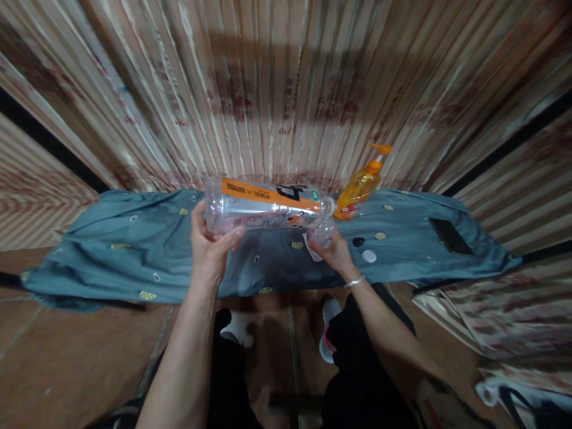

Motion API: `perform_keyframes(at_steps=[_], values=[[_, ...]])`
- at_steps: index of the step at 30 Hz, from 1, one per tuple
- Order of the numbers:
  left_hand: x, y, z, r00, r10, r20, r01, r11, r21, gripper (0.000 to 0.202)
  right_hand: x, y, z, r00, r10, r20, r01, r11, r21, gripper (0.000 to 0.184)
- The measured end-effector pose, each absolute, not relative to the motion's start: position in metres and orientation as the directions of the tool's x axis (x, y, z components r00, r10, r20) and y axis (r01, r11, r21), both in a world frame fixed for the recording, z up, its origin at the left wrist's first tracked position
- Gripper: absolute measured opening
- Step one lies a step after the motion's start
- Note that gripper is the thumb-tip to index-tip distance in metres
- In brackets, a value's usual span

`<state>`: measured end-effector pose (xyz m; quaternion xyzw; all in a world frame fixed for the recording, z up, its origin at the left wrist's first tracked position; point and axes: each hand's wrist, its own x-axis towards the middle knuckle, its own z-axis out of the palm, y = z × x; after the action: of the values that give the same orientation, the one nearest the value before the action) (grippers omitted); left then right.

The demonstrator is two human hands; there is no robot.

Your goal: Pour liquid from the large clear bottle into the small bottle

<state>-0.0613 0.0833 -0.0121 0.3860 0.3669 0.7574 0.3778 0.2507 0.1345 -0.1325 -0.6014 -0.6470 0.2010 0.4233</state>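
A large clear plastic bottle with an orange and silver label lies on its side in the air above the cloth, its neck pointing right. My left hand is closed around the base end of it. Under the bottle's open mouth, my right hand grips a small clear plastic container, whose exact kind is blurred. The mouth and the container are close together; whether they touch I cannot tell. Just right of the neck stands a pump bottle of orange liquid with an orange pump head.
A blue-green patterned cloth covers the narrow table. On it are a dark phone at the right, a white round disc and a white card-like piece beside my right hand. Striped curtain-like sheeting rises behind.
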Motion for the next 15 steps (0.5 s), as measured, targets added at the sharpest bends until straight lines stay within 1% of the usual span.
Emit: perform_keyframes(at_steps=[3,8,15], values=[[-0.0616,0.0837,-0.0128,-0.425,0.852,0.306,-0.287,-0.447,0.847,0.078,0.2509,0.1343,-0.1325,0.082,0.946,0.314,0.612,0.201,-0.765,0.082],[-0.0631,0.0844,-0.016,-0.423,0.853,0.306,-0.288,-0.447,0.847,0.081,0.2507,0.1335,-0.1294,0.073,0.949,0.307,0.615,0.2,-0.763,0.079],[-0.0634,0.0882,-0.0212,-0.446,0.846,0.294,-0.32,-0.457,0.83,0.084,0.2506,0.1346,-0.1309,0.075,0.953,0.295,0.596,0.194,-0.779,0.08]])
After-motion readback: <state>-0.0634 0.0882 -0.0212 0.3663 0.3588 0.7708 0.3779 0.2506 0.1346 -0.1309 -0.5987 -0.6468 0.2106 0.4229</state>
